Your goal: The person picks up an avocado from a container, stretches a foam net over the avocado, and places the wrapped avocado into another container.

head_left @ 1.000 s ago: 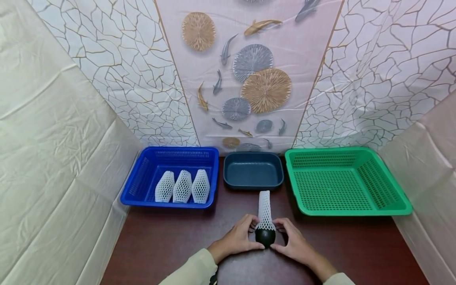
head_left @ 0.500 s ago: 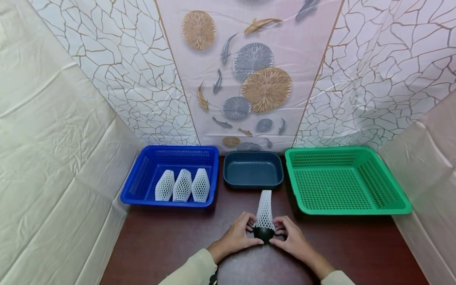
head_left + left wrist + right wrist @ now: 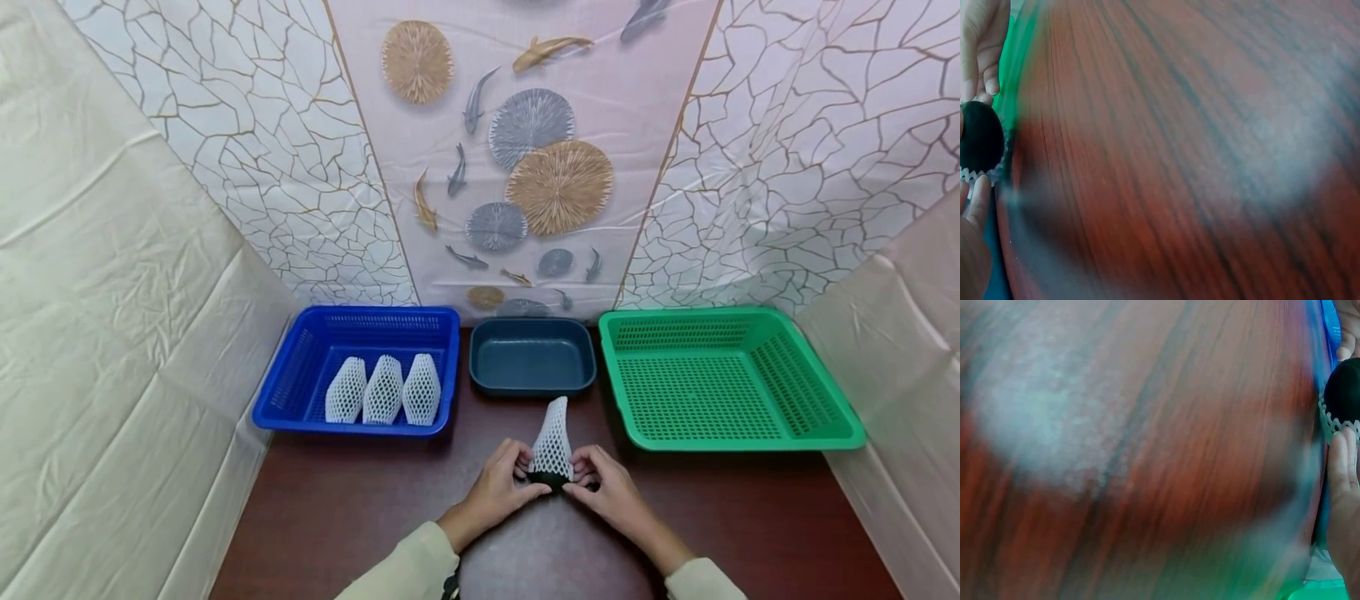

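Note:
Between both hands in the head view stands a white foam net sleeve [image 3: 552, 442], its narrow top leaning slightly right. A dark, smooth, rounded fruit [image 3: 551, 481] fills its lower end, with only the bottom showing from above. My left hand [image 3: 497, 481] grips the net's edge and the fruit from the left, thumb low on the near side. From the right, my right hand [image 3: 609, 489] grips them the same way. Both wrist views show the fruit's bare dark end [image 3: 985, 134] framed by the net's zigzag edge [image 3: 1331, 421].
At the back left, a blue basket [image 3: 315, 428] holds 3 white foam nets [image 3: 383, 392] that bulge in the middle. A dark blue-grey tray [image 3: 532, 358] stands at the back centre, beyond the hands. To its right is a green basket [image 3: 742, 445]. Cloth walls surround the brown table [image 3: 360, 492].
The net has come down over more of the fruit, leaving less dark surface showing. Both hands have moved slightly away from the person with it, and the sleeve has widened and shortened.

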Demonstrator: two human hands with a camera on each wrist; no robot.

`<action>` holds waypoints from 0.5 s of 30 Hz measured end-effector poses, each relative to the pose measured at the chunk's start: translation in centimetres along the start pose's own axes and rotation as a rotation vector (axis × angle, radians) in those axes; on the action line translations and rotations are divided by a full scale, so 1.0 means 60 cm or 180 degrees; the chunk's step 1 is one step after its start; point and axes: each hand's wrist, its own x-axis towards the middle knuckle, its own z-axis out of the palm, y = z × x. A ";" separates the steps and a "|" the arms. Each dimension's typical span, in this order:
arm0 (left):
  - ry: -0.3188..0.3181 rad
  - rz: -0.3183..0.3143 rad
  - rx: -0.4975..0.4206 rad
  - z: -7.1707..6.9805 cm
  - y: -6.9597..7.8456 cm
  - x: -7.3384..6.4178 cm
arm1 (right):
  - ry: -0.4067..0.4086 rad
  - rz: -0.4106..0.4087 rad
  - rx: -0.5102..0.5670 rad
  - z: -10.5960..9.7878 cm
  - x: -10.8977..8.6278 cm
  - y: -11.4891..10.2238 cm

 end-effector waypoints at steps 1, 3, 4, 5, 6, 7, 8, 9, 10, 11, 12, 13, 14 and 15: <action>0.0016 -0.0004 0.0000 0.000 0.001 0.000 | 0.0005 0.0015 -0.0024 0.000 0.001 -0.001; 0.0025 -0.0032 -0.0015 0.001 0.001 0.000 | 0.0016 0.0056 -0.0049 0.000 0.001 -0.002; 0.0016 -0.0057 -0.0034 0.001 0.001 0.000 | 0.0015 0.0087 -0.0065 0.000 0.001 -0.003; -0.0002 -0.0091 -0.0052 0.001 0.002 0.000 | 0.0010 0.0121 -0.0075 0.000 0.001 -0.003; -0.0024 -0.0119 -0.0071 0.001 0.001 0.001 | 0.0005 0.0154 -0.0086 0.000 0.000 -0.003; -0.0047 -0.0145 -0.0078 0.001 0.001 0.001 | -0.0005 0.0192 -0.0099 0.000 -0.001 -0.003; -0.0067 -0.0172 -0.0082 0.001 0.000 0.001 | -0.0020 0.0232 -0.0105 0.000 -0.001 -0.003; -0.0092 -0.0195 -0.0088 0.001 0.000 0.002 | -0.0034 0.0273 -0.0123 0.000 -0.002 -0.003; -0.0111 -0.0222 -0.0065 0.001 0.000 0.002 | -0.0055 0.0327 -0.0138 0.001 -0.002 -0.004; -0.0130 -0.0252 -0.0039 0.001 -0.001 0.003 | -0.0071 0.0380 -0.0142 0.001 -0.002 -0.005; -0.0151 -0.0279 -0.0023 0.002 -0.001 0.003 | -0.0090 0.0435 -0.0142 0.002 -0.002 -0.005; -0.0172 -0.0306 -0.0009 0.002 -0.002 0.004 | -0.0104 0.0492 -0.0137 0.003 -0.001 -0.005; -0.0191 -0.0329 -0.0010 0.002 -0.003 0.005 | -0.0115 0.0540 -0.0128 0.003 -0.001 -0.006; -0.0214 -0.0353 -0.0030 0.003 -0.004 0.005 | -0.0128 0.0589 -0.0116 0.004 0.000 -0.006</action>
